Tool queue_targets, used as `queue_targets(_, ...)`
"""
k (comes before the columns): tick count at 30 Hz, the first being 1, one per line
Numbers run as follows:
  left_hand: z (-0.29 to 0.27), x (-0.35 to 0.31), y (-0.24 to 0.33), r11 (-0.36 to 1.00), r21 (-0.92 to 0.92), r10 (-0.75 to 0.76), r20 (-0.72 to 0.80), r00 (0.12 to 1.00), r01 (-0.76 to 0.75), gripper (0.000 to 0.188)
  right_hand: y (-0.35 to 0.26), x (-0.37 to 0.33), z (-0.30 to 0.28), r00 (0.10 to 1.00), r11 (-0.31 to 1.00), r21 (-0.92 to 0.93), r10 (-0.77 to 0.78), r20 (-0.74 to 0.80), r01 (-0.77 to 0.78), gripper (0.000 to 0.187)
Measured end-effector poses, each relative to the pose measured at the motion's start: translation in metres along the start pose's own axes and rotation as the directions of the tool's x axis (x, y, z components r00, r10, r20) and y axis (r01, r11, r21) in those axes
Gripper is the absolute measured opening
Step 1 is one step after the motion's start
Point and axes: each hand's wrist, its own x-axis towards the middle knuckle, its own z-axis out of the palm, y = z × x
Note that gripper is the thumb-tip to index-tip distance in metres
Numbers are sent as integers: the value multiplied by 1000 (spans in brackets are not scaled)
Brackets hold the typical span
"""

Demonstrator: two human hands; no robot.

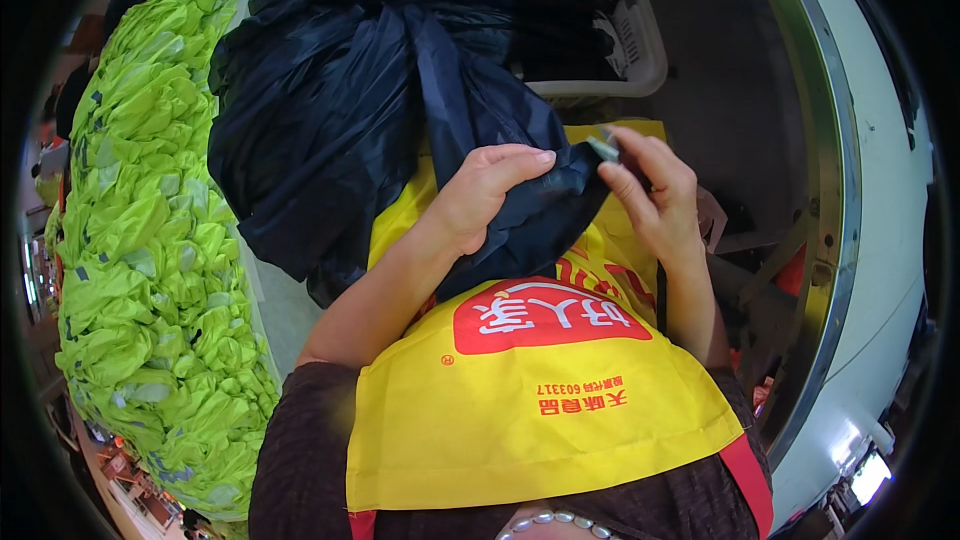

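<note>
Left hand [482, 192] grips dark cloth [530, 225]; right hand [662, 198] pinches a small pale item [603, 149], apparently for edge work. The next move likely requires taut cloth.

A yellow apron [500, 395] with red straps [748, 485] is worn over a dark top [303, 450], with pearly beads [563, 517]

Dark cloth [310, 100] blocks your left hand [485, 188] ahead and leftward, with the green pile [150, 230] beyond it. The basket [645, 65] stands ahead of your right hand [660, 195]. Rightward of that hand, you have room above the floor [735, 50], up to the metal edge [832, 200].
</note>
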Motion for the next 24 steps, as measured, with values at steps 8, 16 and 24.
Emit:
queue_targets(8,0,0,4,989,-118,-91,-40,995,86,19,-15,-5,-14,982,963,-217,-132,138,160,31)
queue_targets(16,1,3,0,992,-122,-21,-83,996,11,21,-13,-6,-7,968,912,-334,-196,156,238,27)
queue_targets(24,8,2,0,993,-117,-16,-102,995,4,22,-1,-3,5,979,938,-284,-175,102,197,28)
